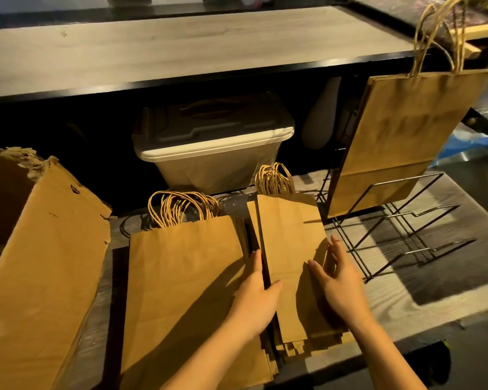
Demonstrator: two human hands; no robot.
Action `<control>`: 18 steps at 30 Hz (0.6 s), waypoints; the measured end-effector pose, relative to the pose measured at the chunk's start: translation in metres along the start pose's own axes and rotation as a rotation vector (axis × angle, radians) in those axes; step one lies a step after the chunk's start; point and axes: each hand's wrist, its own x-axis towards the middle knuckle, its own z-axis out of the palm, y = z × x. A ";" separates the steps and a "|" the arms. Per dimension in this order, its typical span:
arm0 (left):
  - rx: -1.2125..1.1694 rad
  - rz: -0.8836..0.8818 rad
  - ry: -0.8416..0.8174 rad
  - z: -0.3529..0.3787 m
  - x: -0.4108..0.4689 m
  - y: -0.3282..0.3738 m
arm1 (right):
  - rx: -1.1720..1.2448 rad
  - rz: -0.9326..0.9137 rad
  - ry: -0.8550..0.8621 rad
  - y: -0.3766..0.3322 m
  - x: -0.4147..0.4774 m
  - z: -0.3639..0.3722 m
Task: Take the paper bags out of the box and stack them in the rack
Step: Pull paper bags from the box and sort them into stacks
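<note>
Two stacks of flat brown paper bags with twisted handles lie on the grey shelf: a wider left stack (181, 280) and a narrower right stack (290, 249). My left hand (257, 294) grips the left edge of the right stack, thumb on top. My right hand (335, 280) holds its right edge, fingers curled round the side. A black wire rack (400, 229) stands to the right, with several bags (406, 136) leaning upright in its rear slot. The torn cardboard box (40, 263) lies at the left.
A white lidded plastic bin (212, 153) sits behind the stacks under a grey counter (181, 49). The shelf's front edge (406, 342) runs near my right forearm. The rack's front slots hold nothing.
</note>
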 end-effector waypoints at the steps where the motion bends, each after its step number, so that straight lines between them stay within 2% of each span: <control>1: -0.034 -0.003 -0.029 0.000 0.000 0.001 | -0.001 -0.003 -0.012 -0.002 0.001 0.000; 9: -0.063 0.010 -0.103 -0.012 0.008 -0.003 | -0.062 -0.083 -0.210 -0.026 0.011 -0.011; 14: -0.132 0.020 -0.100 -0.021 0.009 -0.008 | -0.099 -0.156 -0.101 -0.040 0.009 0.004; 16: -0.133 0.039 -0.072 -0.030 0.005 -0.008 | -0.144 -0.236 -0.118 -0.055 0.006 0.017; 18: -0.027 0.058 -0.044 -0.042 0.003 -0.002 | -0.167 -0.319 -0.156 -0.072 0.006 0.024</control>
